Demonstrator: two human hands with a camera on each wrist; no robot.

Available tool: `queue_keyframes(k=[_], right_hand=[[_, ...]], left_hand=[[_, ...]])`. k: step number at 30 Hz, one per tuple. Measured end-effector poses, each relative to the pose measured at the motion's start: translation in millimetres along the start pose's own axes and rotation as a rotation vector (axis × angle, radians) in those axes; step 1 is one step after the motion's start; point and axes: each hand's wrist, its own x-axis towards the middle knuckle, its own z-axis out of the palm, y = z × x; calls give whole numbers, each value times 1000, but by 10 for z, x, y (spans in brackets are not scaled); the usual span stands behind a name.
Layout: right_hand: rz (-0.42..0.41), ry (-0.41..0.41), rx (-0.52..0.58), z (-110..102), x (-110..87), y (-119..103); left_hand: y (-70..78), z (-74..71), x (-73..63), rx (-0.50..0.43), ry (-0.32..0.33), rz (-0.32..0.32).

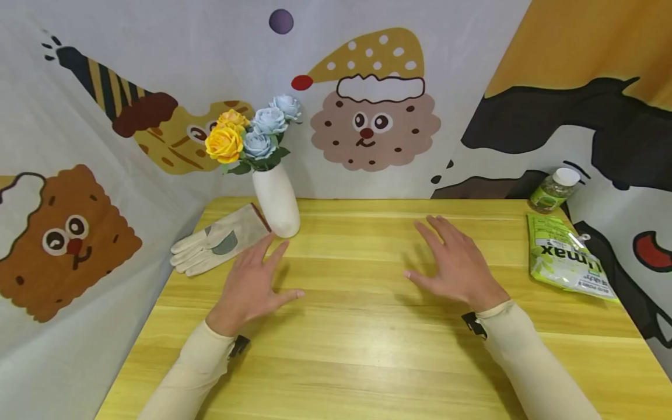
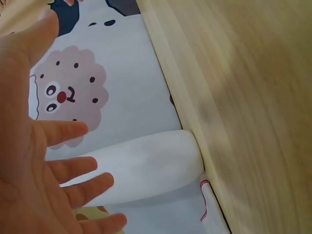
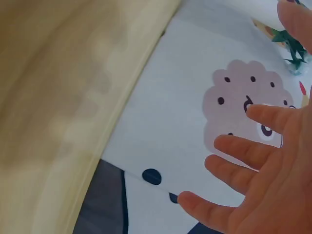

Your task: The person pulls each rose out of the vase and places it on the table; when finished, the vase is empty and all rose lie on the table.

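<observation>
My left hand [image 1: 251,287] hovers over the left half of the table, fingers spread and holding nothing. Just beyond it lies a pale work glove [image 1: 223,240] with a grey patch and a red-trimmed cuff. A white vase [image 1: 276,201] stands beside the cuff, holding yellow roses [image 1: 224,143] and light blue roses [image 1: 269,121]. In the left wrist view the vase [image 2: 146,168] appears behind the outstretched fingers. My right hand [image 1: 455,265] is also spread above the table, right of the middle, with no object in its grasp. The right wrist view shows its fingers [image 3: 248,151] apart.
On the right side of the wooden table [image 1: 357,350] lies a green and white bag [image 1: 569,256]. Behind it, at the far right corner, stands a clear jar [image 1: 553,191] with a white lid. A cartoon-printed cloth [image 1: 220,46] hangs along the back and sides.
</observation>
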Motion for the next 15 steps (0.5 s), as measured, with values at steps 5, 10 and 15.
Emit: queue_keyframes(k=[5,10,15], right_hand=[[-31,87,55,-33,124,-70],[-53,123,103,-36,290,-217],[-90,134,154,-8,463,-397]], left_hand=[[-32,-11,30,-49,55,28],[-91,-9,81,-72,144,60],[-187,-4,147,-126,246,73]])
